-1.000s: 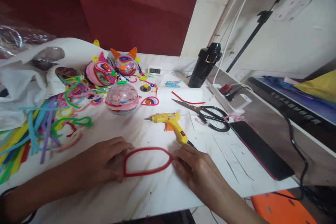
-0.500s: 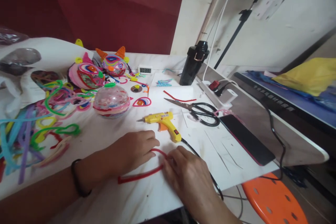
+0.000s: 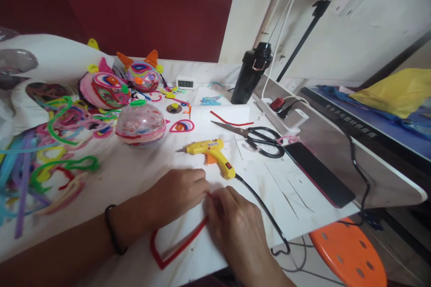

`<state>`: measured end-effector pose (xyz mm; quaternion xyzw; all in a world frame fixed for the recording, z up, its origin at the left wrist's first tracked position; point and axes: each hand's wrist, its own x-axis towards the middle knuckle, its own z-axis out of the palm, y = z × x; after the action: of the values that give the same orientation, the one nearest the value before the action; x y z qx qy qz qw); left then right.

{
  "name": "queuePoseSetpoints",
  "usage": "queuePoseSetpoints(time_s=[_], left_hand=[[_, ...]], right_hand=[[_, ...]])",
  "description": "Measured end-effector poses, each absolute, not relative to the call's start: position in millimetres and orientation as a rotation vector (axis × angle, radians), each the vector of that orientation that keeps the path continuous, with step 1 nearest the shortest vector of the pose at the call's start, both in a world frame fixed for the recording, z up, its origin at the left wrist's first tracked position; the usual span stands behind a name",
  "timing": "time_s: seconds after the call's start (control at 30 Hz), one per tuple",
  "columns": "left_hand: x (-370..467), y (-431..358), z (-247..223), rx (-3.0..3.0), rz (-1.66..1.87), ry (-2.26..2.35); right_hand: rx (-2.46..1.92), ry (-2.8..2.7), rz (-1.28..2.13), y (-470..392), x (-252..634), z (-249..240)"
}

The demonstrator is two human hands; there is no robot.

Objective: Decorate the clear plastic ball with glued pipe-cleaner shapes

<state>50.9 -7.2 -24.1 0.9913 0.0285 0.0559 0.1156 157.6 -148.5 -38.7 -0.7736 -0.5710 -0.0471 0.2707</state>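
A red pipe cleaner [image 3: 184, 247] is bent to a sharp corner near the table's front edge. My left hand [image 3: 183, 190] pinches it near one end, the fingertips curled and partly hidden. Close against it, my right hand [image 3: 237, 222] grips the same pipe cleaner between thumb and fingers. Just beyond both hands lies a yellow hot glue gun [image 3: 215, 152], its nozzle pointing left. Farther back sits a clear plastic ball [image 3: 141, 121] wrapped in pink around its lower half, with a pipe-cleaner eye [image 3: 182, 126] beside it.
Black-handled scissors [image 3: 266, 136] and a phone [image 3: 319, 174] lie on the right. Loose pipe cleaners [image 3: 23, 184] are heaped at left, below two decorated balls [image 3: 104, 89]. A black bottle [image 3: 249, 74] stands near a power strip [image 3: 281, 116]. An orange stool [image 3: 348, 251] is below the table.
My hands have come together on the red pipe cleaner, hiding the curve between them. Its free part now shows a sharp corner and hangs nearer the front edge. The view has shifted slightly.
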Motion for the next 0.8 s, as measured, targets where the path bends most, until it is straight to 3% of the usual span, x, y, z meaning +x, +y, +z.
queuePoseSetpoints(time_s=[0.8], left_hand=[[54.9,-11.8,-38.0,2.966,0.270,0.101]], right_hand=[[-2.046,-1.415,-0.142,-143.7,153.8,-43.1]])
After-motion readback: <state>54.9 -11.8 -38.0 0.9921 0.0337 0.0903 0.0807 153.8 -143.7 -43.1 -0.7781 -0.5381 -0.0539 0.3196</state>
